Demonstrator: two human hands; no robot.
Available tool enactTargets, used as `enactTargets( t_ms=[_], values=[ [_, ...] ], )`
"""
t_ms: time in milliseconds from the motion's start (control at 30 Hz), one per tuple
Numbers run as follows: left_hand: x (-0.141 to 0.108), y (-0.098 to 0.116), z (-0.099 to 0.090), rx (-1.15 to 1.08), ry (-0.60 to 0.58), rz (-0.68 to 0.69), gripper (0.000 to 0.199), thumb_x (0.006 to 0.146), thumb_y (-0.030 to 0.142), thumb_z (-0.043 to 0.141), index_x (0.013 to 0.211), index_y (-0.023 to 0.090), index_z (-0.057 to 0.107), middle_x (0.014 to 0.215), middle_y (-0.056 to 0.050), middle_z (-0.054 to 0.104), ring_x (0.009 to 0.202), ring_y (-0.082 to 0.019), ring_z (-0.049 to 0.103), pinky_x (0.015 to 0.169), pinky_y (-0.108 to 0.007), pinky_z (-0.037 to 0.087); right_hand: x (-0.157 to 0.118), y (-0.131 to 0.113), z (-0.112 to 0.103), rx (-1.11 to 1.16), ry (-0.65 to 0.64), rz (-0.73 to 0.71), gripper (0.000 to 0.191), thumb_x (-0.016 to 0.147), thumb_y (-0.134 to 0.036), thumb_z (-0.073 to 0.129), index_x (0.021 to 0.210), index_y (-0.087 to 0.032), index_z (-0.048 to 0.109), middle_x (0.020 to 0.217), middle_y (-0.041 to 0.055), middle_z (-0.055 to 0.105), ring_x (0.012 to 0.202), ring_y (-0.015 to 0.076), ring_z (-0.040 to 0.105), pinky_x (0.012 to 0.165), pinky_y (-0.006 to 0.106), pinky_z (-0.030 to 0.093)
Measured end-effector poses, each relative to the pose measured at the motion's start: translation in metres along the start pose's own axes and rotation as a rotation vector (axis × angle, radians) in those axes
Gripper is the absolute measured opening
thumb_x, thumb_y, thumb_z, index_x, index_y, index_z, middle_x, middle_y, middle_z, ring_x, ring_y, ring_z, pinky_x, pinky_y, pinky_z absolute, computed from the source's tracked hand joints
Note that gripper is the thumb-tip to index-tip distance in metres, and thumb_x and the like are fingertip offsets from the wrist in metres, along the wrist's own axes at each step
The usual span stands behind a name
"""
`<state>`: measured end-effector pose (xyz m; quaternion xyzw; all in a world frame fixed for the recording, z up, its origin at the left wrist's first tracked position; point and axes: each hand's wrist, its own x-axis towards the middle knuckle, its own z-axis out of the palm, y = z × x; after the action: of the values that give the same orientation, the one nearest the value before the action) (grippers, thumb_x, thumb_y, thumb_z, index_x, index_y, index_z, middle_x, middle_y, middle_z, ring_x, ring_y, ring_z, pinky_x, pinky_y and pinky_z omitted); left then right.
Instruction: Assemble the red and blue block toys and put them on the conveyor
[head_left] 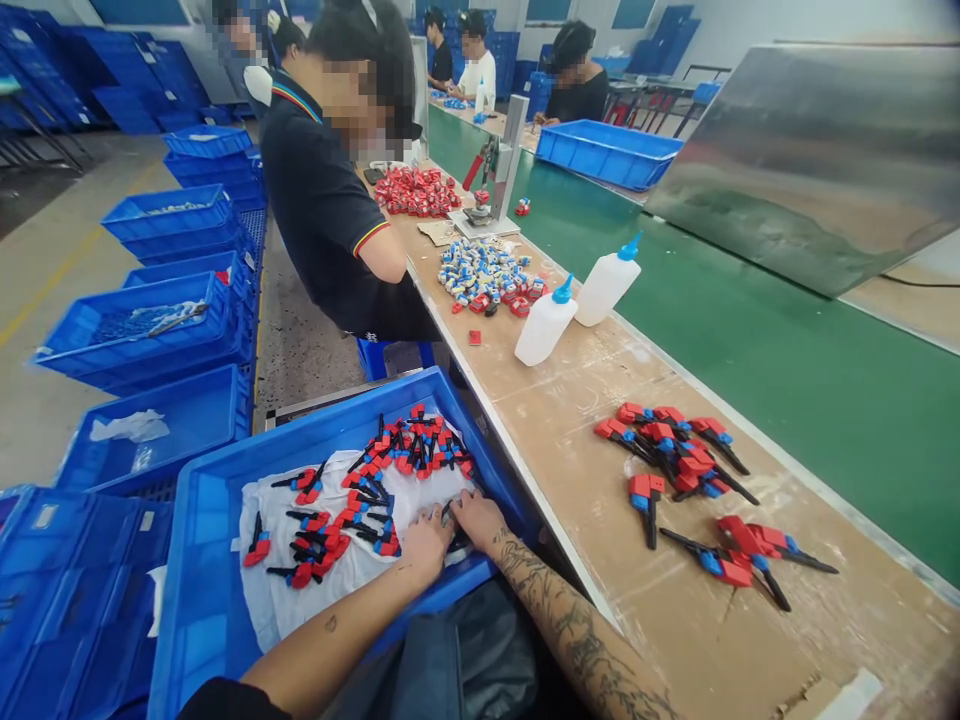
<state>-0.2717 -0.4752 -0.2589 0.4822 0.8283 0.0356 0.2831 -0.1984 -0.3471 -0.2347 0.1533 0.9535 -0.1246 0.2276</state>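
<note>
My left hand [426, 540] and my right hand [477, 518] are close together inside the near right part of a blue plastic bin [201, 560]. The fingers of both are bent inward around a small dark thing [453, 522], mostly covered by them, whose kind I cannot make out. White cloth [262, 605] lines the bin. On it lie many small red-and-blue pieces with black rods [319, 545], bunched at the far side and scattered to the left of my hands.
More red-and-blue pieces [694, 455] lie on the workbench [555, 420] to my right. Two white bottles with blue caps [547, 325] stand further along, before piles of small parts [484, 268] and a hand press [495, 180]. A co-worker [322, 200] sits ahead; stacked blue bins [142, 330] line the left.
</note>
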Motion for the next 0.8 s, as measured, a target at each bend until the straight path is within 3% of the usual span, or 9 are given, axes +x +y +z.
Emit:
enactTargets(
  t_ms=[100, 233, 367, 500, 600, 667, 733, 800],
  values=[
    [-0.001, -0.017, -0.005, -0.108, 0.009, 0.002, 0.041, 0.070, 0.013, 0.065, 0.110, 0.018, 0.066, 0.121, -0.016, 0.058, 0.110, -0.036, 0.057, 0.092, -0.049, 0.047, 0.000, 0.003, 0.002, 0.052, 0.034, 0.035, 0.039, 0.080, -0.014, 0.076, 0.117, -0.012, 0.062, 0.125, 0.0146, 0.058, 0.111, 0.0313, 0.059, 0.084, 0.041, 0.054],
    [-0.005, -0.044, -0.018, -0.347, 0.048, 0.005, 0.022, 0.071, 0.016, 0.060, 0.091, 0.018, 0.069, 0.098, -0.009, 0.067, 0.098, -0.027, 0.062, 0.093, -0.038, 0.047, 0.000, 0.010, -0.001, 0.198, 0.126, 0.085, 0.031, 0.075, -0.015, 0.074, 0.104, -0.010, 0.068, 0.114, 0.0183, 0.064, 0.098, 0.0303, 0.066, 0.082, 0.036, 0.051],
    [-0.016, -0.064, -0.028, -0.634, 0.084, -0.098, 0.026, 0.076, 0.022, 0.053, 0.098, 0.017, 0.067, 0.074, -0.002, 0.064, 0.071, -0.019, 0.061, 0.068, -0.029, 0.050, -0.001, 0.011, -0.016, 0.353, 0.290, 0.126, 0.015, 0.087, -0.022, 0.062, 0.099, -0.015, 0.067, 0.105, 0.0119, 0.068, 0.096, 0.0251, 0.067, 0.082, 0.030, 0.048],
    [-0.030, -0.070, -0.032, -0.854, 0.041, -0.170, 0.025, 0.074, 0.025, 0.055, 0.093, 0.014, 0.067, 0.053, 0.004, 0.052, 0.049, -0.013, 0.050, 0.051, -0.024, 0.042, -0.018, 0.002, -0.043, 0.455, 0.480, 0.120, 0.018, 0.099, -0.028, 0.049, 0.097, -0.017, 0.063, 0.102, 0.0096, 0.067, 0.096, 0.0224, 0.065, 0.081, 0.027, 0.045],
    [-0.036, -0.066, -0.044, -0.937, 0.014, -0.151, 0.021, 0.067, 0.025, 0.062, 0.084, 0.014, 0.068, 0.051, 0.004, 0.053, 0.047, -0.013, 0.050, 0.050, -0.024, 0.041, -0.047, -0.005, -0.070, 0.495, 0.592, 0.142, 0.024, 0.101, -0.034, 0.048, 0.089, -0.018, 0.060, 0.090, 0.0065, 0.067, 0.084, 0.0197, 0.064, 0.074, 0.025, 0.044],
    [-0.033, -0.056, -0.062, -0.952, 0.031, -0.123, 0.027, 0.068, 0.029, 0.065, 0.091, 0.014, 0.068, 0.054, 0.003, 0.056, 0.049, -0.014, 0.053, 0.052, -0.025, 0.044, -0.072, 0.000, -0.090, 0.593, 0.699, 0.143, 0.031, 0.103, -0.038, 0.045, 0.082, -0.020, 0.058, 0.079, 0.0021, 0.065, 0.073, 0.0163, 0.061, 0.069, 0.023, 0.043],
    [-0.025, -0.033, -0.089, -0.988, 0.110, -0.071, 0.035, 0.074, 0.036, 0.065, 0.102, 0.016, 0.066, 0.069, 0.000, 0.065, 0.060, -0.016, 0.060, 0.059, -0.027, 0.049, -0.099, 0.018, -0.111, 0.733, 0.842, 0.152, 0.038, 0.103, -0.043, 0.043, 0.075, -0.020, 0.055, 0.069, -0.0012, 0.061, 0.064, 0.0143, 0.057, 0.063, 0.022, 0.042],
    [-0.013, 0.006, -0.121, -1.047, 0.180, 0.036, 0.041, 0.079, 0.043, 0.063, 0.110, 0.017, 0.064, 0.093, -0.004, 0.069, 0.074, -0.018, 0.064, 0.068, -0.029, 0.054, -0.127, 0.053, -0.131, 0.792, 0.961, 0.227, 0.041, 0.101, -0.046, 0.044, 0.070, -0.020, 0.053, 0.064, -0.0018, 0.057, 0.060, 0.0144, 0.053, 0.057, 0.023, 0.040]
  ],
)
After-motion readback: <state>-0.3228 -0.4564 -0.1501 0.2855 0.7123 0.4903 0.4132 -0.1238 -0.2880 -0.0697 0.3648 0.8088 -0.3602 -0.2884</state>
